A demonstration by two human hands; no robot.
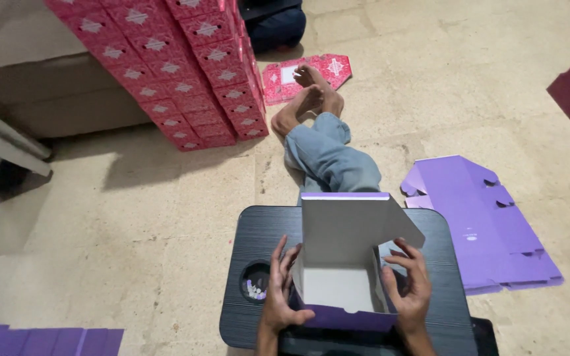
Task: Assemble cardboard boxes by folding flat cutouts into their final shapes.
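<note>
Left hand (280, 296) and right hand (411, 290), fingers spread, clasp the purple box (341, 277).

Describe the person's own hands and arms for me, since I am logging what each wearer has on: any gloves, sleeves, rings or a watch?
Both are bare. The left hand and the right hand wear no gloves, and no ring shows on the fingers in view. The wrists and the short stretch of forearm above the frame's bottom edge carry no sleeve, watch or band. Nothing further up the arms is in view.
</note>
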